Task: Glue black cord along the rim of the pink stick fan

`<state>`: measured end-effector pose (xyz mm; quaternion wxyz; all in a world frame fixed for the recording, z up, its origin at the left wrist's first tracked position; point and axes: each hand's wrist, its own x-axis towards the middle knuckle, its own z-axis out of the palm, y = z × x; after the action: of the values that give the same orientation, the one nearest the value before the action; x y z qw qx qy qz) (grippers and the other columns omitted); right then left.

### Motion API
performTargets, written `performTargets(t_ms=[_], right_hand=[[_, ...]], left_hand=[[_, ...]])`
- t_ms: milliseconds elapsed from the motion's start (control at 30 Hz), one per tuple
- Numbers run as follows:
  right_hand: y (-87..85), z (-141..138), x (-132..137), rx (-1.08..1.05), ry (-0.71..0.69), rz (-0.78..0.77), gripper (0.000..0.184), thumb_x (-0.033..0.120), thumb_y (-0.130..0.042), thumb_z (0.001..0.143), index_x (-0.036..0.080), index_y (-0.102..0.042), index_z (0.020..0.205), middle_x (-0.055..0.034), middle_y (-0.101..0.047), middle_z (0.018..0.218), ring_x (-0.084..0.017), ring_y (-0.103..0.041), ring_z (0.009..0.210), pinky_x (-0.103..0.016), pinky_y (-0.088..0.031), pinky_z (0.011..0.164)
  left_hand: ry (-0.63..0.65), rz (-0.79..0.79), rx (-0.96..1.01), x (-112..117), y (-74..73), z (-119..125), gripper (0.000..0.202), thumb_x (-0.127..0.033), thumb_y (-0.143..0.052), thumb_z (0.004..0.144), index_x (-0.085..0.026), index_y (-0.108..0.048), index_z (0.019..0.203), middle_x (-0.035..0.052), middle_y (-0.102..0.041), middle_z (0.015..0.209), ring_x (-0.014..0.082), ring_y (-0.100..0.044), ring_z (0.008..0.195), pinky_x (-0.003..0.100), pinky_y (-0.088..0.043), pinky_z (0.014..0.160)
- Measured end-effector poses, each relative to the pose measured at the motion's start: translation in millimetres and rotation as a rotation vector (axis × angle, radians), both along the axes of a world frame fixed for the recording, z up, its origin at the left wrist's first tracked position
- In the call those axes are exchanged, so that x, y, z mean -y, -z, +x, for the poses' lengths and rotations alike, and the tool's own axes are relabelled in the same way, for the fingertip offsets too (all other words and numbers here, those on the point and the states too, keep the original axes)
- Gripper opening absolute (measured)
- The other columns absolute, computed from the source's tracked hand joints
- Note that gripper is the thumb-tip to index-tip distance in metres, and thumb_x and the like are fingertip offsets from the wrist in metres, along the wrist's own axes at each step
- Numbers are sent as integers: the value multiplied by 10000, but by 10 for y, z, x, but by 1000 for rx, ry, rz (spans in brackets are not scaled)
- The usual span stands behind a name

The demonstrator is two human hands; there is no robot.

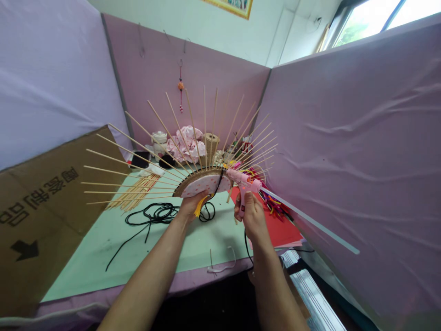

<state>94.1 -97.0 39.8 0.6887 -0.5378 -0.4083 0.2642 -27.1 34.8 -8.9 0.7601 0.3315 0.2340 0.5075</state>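
Note:
My left hand grips the lower edge of a half-round cardboard fan piece, faced with pink-dotted paper. Thin wooden sticks spread from its curved rim like rays. A yellow tassel hangs beside my fingers, and a black cord crosses the piece. Wrapped round the handle of a pink hot glue gun is my right hand. The gun's nozzle points left, at the right end of the fan piece. A long clear glue stick juts from its back.
A coil of black cord and a bundle of loose sticks lie on the green tabletop. Red paper sits at right. Pink crumpled fabric and a twine spool stand behind. Cardboard leans at left.

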Motion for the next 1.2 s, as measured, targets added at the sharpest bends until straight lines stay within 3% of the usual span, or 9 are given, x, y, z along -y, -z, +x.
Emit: performTargets(t_ms=[400,1200], right_hand=[[-35,-30,43,10,-13,2,562,673,-385,873,164,-616,933,52,-502,538,-54,-393,378,-189,-326,367],[-41,-44,25,-23,6,-8,570,730,-431,811,172,-545,784,50,-500,512,-53,-412,384,-173,-329,359]], left_hand=[[2,19,2,0,5,2,478,-187,-869,494,-148,-683,933,49,-731,885,198,-685,829,388,-518,878],[-5,14,-15,21,-10,5,485,-208,-882,461,-131,-677,894,51,-730,836,197,-684,779,386,-535,829]])
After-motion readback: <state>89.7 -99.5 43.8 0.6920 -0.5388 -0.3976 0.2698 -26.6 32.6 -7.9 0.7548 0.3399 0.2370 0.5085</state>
